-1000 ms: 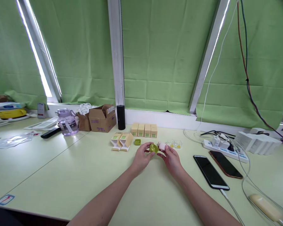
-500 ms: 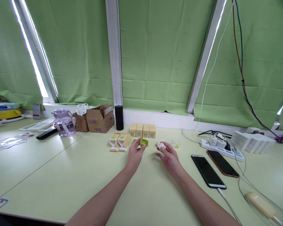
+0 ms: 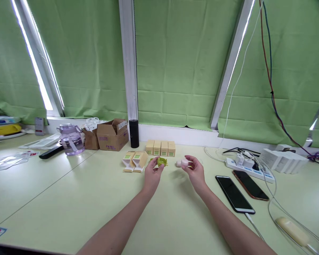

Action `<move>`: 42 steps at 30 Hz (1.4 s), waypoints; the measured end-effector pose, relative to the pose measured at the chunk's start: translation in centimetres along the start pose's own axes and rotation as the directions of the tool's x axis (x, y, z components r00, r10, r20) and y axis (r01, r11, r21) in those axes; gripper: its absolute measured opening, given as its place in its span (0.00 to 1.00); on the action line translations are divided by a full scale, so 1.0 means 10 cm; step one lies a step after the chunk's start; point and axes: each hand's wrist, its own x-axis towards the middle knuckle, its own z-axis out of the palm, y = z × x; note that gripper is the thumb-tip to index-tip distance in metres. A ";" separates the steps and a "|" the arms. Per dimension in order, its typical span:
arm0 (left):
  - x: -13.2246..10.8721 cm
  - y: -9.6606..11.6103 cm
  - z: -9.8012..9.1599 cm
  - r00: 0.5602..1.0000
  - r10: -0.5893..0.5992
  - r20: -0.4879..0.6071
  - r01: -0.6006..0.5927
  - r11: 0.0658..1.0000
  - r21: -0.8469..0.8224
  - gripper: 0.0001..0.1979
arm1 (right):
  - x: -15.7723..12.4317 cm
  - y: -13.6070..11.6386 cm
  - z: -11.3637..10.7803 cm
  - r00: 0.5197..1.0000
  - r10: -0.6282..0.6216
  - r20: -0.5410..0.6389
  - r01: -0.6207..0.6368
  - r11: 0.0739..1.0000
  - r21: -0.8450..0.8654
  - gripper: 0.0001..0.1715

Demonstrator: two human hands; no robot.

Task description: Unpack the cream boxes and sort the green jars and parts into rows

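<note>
In my left hand [image 3: 152, 175] is a small olive-green plastic piece shaped like a round cup [image 3: 162, 161], pinched between thumb and fingers. My right hand [image 3: 196, 175] grips a small pale pink piece [image 3: 184, 162] with a narrower stub pointing left; its exact kind is too small to tell. A gap of bare table separates the two pieces. Behind my left hand stand two opened yellow cartons [image 3: 135, 160] with their flaps hanging forward. Farther back is a row of several small closed yellow boxes [image 3: 161, 148].
To the left are a black cylinder [image 3: 134, 134], a cardboard box [image 3: 112, 135] and a clear purple jug [image 3: 71, 140]. At right lie two phones [image 3: 235, 194], a power strip [image 3: 249, 169] with cables, white boxes [image 3: 283, 159] and a cream-coloured corded device [image 3: 292, 231].
My right hand has turned and shifted slightly right, swinging the pink piece so its stub faces left. It now mostly covers the clear tray behind it. My left hand has barely moved.
</note>
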 end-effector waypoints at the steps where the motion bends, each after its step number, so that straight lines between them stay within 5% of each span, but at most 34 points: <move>1: 0.00 -0.01 0.00 1.000 0.001 -0.004 -0.001 1.000 0.001 0.24 | 0.06 0.01 0.00 1.000 -0.019 0.007 0.019 0.998 -0.066 0.28; 4: 0.00 -0.02 0.00 1.000 0.007 -0.011 -0.007 1.000 0.001 0.24 | 0.26 0.04 0.04 0.980 -0.178 0.085 0.196 0.934 -0.299 0.22; 6: 0.00 -0.03 -0.01 1.000 0.010 -0.015 -0.010 1.000 0.002 0.24 | 0.38 0.08 0.09 0.933 -0.280 0.224 0.356 0.806 -0.472 0.21; 10: 0.01 -0.02 -0.02 1.000 0.010 -0.029 -0.010 1.000 0.005 0.24 | 0.54 0.19 0.26 0.876 -0.281 0.392 0.477 0.626 -0.617 0.26; 16: 0.00 -0.03 -0.03 1.000 0.003 -0.017 -0.003 1.000 -0.002 0.24 | 0.58 0.35 0.43 0.877 -0.189 0.442 0.477 0.454 -0.752 0.18; 25: 0.00 -0.03 -0.01 0.999 -0.030 -0.035 0.027 0.998 -0.065 0.24 | 0.64 0.43 0.38 0.883 -0.061 0.465 0.460 0.305 -0.834 0.16; 33: 0.01 -0.07 -0.02 0.999 -0.016 -0.035 0.013 0.997 -0.074 0.24 | 0.65 0.36 0.21 0.868 -0.013 0.497 0.486 0.236 -0.842 0.33; 42: 0.02 -0.09 -0.01 0.999 -0.016 -0.049 0.014 0.998 -0.058 0.24 | 0.73 0.24 0.12 0.853 0.010 0.522 0.515 0.146 -0.845 0.13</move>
